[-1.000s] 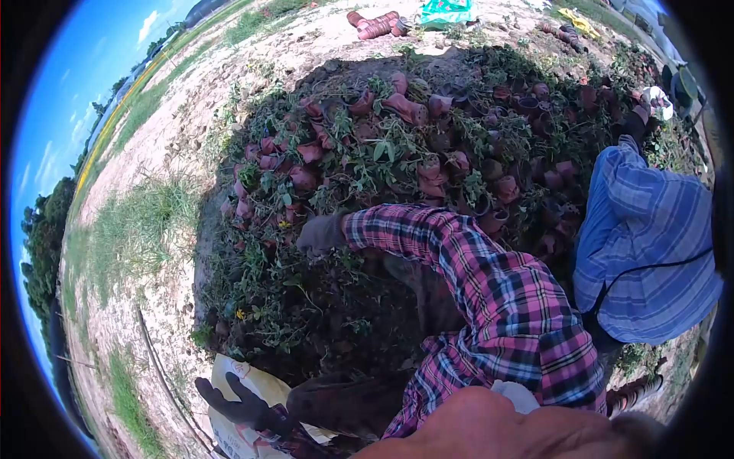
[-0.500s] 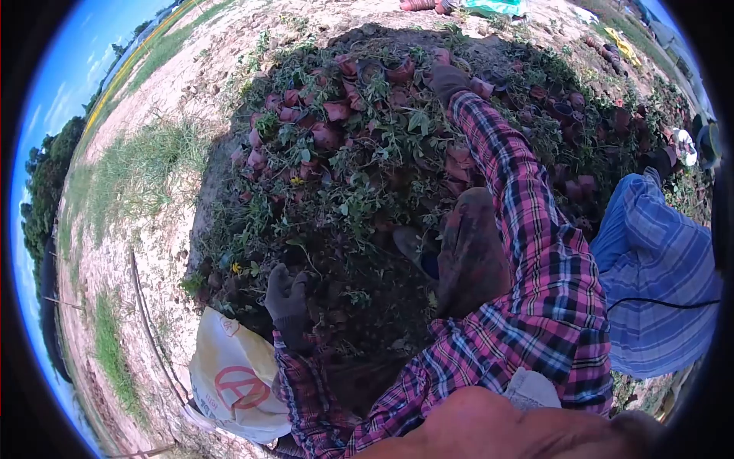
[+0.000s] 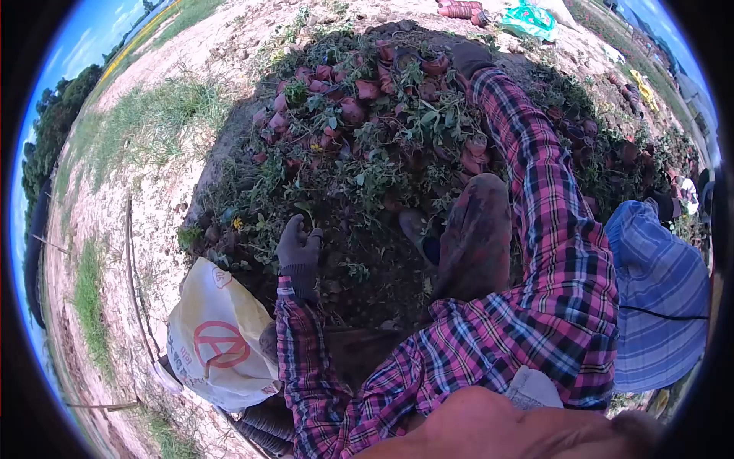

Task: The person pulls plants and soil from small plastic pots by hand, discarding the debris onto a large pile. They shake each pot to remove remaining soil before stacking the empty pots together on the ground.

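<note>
My left hand (image 3: 300, 249), in a grey knit glove, is held low over the weeds in front of me. Its thumb and fingers are apart around a gap, with a leafy stem just beyond the fingertips. Stretched far forward, my right hand (image 3: 471, 60), in a dark glove, is at the back edge of the heap; its fingers are hidden. Near it are reddish plastic plant pots (image 3: 436, 65), jumbled among green weeds (image 3: 371, 172). More reddish pots (image 3: 352, 111) show between the leaves to the left.
A white sack with a red circle mark (image 3: 222, 344) stands at my left. On my right another person in a blue striped hat (image 3: 659, 298) is close by. Stacked pots (image 3: 460, 10) and a green plastic bag (image 3: 529, 21) lie beyond the heap. A thin stick (image 3: 134, 275) lies left.
My left hand has risen slightly in view and to the right. My right hand has shifted a little right, and the reddish pot at its fingertips no longer shows there. The view has tilted slightly.
</note>
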The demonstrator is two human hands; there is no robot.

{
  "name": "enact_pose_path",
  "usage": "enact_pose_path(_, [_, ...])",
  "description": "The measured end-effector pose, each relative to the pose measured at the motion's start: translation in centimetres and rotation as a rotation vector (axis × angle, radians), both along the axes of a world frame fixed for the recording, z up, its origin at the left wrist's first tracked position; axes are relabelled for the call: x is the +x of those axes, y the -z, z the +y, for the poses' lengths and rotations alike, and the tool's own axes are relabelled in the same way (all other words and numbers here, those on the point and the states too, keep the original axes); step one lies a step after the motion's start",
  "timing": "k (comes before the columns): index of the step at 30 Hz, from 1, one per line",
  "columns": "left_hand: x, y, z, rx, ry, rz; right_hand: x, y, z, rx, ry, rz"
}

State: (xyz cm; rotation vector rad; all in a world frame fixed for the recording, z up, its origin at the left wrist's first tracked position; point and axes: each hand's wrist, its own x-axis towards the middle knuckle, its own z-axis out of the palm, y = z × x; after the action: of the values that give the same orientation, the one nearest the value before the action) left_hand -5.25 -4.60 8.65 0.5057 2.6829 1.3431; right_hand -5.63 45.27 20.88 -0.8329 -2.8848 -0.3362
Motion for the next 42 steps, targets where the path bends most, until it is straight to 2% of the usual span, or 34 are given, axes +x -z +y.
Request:
enact_pose_path(5, [-0.5,-0.8,-0.8,-0.153,-0.022,0.031,1.8,4.7,5.1,-0.142,0.061,0.0])
enact_pose_path(8, [-1.2,2.9,-1.6,-0.133,0.016,0.059,2.2,10.7,7.5,-0.213,0.08,0.088])
enact_pose_path(10, [-1.2,3.5,-1.7,-0.124,0.03,0.132,3.5,11.3,5.2,-0.146,0.075,0.224])
enact_pose_path(11, [-1.1,3.8,-1.8,-0.117,0.037,0.17,3.8,11.2,4.3,-0.11,0.071,0.294])
enact_pose_path(12, [-1.5,4.5,-2.0,-0.11,0.032,0.097,3.1,11.2,5.0,-0.165,0.129,0.27])
enact_pose_path(14, [-1.1,2.9,-1.8,-0.248,0.052,0.141,2.1,11.9,6.9,-0.278,0.248,0.219])
enact_pose_path(17, [-0.9,2.0,-1.3,-0.328,0.088,0.051,2.5,7.7,4.3,-0.213,0.322,-0.018])
enact_pose_path(18, [-0.7,1.7,-0.8,-0.333,0.102,0.045,3.2,6.8,4.2,-0.112,0.24,-0.01])
enact_pose_path(22, [-0.9,2.0,0.4,-0.322,0.15,0.083,2.8,6.5,8.4,-0.191,0.109,0.171])
enact_pose_path(25, [-0.7,2.5,0.7,-0.267,0.175,0.041,3.4,6.2,3.4,-0.166,0.184,0.043])
enact_pose_path(28, [-0.7,2.4,1.0,-0.29,0.18,0.046,0.9,10.8,5.9,-0.244,0.317,0.146])
enact_pose_path(30, [-0.2,1.1,1.0,-0.273,0.184,-0.027,1.3,10.6,5.6,-0.139,0.267,0.058])
enact_pose_path(34, [-0.5,1.2,0.9,-0.328,0.204,0.02,1.2,9.4,6.0,0.052,0.2,-0.095])
enact_pose_path(37, [-0.6,2.1,1.1,-0.347,0.23,0.073,1.4,8.4,5.0,-0.025,0.221,-0.114])
enact_pose_path(40, [-0.2,1.6,1.6,-0.366,0.246,0.032,1.2,10.0,5.9,-0.089,0.28,0.012])
enact_pose_path(42, [-0.3,1.3,1.3,-0.368,0.259,-0.046,2.6,11.2,8.0,-0.19,0.114,0.14])
